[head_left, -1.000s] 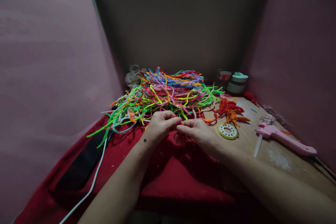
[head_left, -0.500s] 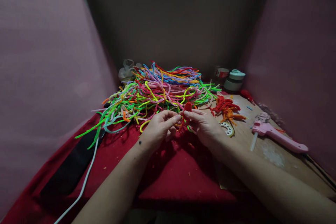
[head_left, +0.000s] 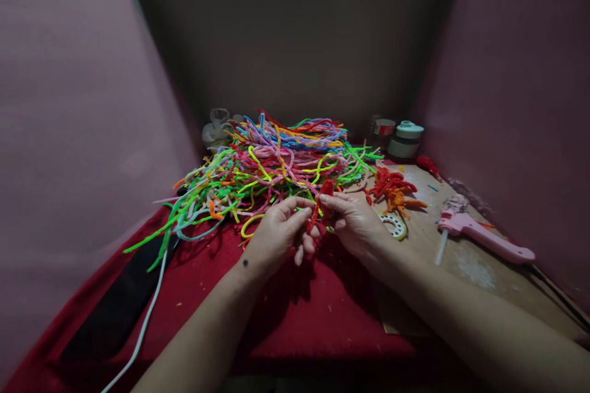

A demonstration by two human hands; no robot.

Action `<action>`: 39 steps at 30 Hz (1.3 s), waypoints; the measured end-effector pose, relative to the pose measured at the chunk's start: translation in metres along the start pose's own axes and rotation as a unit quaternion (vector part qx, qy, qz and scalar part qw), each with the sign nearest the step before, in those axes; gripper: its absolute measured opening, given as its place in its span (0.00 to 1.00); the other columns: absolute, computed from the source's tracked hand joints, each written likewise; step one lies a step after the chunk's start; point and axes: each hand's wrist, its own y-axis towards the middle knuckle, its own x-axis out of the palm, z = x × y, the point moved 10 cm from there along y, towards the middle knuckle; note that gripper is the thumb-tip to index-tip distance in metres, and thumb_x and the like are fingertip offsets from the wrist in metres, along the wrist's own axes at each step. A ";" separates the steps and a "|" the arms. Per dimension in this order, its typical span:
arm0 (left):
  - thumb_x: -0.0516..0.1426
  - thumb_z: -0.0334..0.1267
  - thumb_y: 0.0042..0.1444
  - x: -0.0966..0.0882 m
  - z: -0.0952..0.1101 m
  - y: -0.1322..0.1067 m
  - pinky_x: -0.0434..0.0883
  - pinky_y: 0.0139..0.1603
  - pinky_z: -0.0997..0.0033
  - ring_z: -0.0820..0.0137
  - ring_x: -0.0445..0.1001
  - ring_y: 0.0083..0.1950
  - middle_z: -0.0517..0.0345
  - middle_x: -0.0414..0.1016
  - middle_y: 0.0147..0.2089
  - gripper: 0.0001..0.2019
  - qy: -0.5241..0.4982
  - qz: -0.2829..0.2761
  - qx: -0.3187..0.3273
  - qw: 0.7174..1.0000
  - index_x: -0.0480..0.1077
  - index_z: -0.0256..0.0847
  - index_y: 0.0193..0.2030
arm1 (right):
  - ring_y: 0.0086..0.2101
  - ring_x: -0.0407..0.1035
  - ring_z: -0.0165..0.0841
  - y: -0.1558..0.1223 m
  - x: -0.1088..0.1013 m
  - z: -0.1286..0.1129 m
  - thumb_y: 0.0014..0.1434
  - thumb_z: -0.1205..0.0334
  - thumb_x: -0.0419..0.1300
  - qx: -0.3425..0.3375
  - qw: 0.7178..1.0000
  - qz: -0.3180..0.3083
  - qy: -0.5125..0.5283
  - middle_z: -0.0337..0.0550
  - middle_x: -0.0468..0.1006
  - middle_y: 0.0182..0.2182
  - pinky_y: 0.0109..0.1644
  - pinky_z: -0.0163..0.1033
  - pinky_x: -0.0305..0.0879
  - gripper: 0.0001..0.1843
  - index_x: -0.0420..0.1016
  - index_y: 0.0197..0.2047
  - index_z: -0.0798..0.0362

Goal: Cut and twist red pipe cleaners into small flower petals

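Note:
Between my hands is a red pipe cleaner, bent into a narrow loop at its top, with a strand hanging toward the left. My right hand pinches the loop between thumb and fingertips. At the strand, my left hand has its thumb and forefinger closed, with the lower fingers curled beneath. Just behind both hands spreads a large heap of coloured pipe cleaners. Right of my right hand lie red and orange bent pipe cleaner pieces and a round holed disc.
A pink glue gun rests on the brown board at right. A jar with a pale green lid stands at the back. On the red cloth at left lie a dark flat slab and a white cable.
The red strand now shows more clearly between my hands, and my left hand's lower fingers have shifted downward. The whole view has moved slightly, so the things appear further left.

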 end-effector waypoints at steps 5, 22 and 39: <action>0.53 0.30 0.55 -0.004 0.040 -0.009 0.68 0.32 0.77 0.77 0.70 0.30 0.60 0.70 0.32 0.12 0.255 0.045 0.254 0.932 0.69 0.43 0.46 | 0.18 0.56 0.22 0.008 -0.007 0.004 0.39 0.70 0.66 0.027 0.999 0.006 0.036 0.33 0.66 0.16 0.21 0.30 0.51 0.06 0.72 0.21 0.58; 0.51 0.32 0.59 0.009 0.052 -0.022 0.71 0.33 0.72 0.73 0.70 0.37 0.55 0.67 0.40 0.11 0.320 0.007 0.386 0.866 0.72 0.46 0.44 | 0.18 0.59 0.24 0.002 0.009 0.007 0.37 0.70 0.60 0.046 0.997 -0.061 -0.032 0.35 0.66 0.15 0.21 0.31 0.58 0.04 0.67 0.18 0.57; 0.53 0.28 0.56 0.008 0.074 -0.037 0.66 0.37 0.74 0.73 0.67 0.36 0.55 0.66 0.36 0.06 0.404 0.023 0.367 0.838 0.70 0.38 0.37 | 0.15 0.57 0.23 -0.002 0.013 0.010 0.36 0.71 0.61 0.038 0.981 -0.105 -0.160 0.33 0.65 0.13 0.18 0.31 0.53 0.06 0.67 0.20 0.56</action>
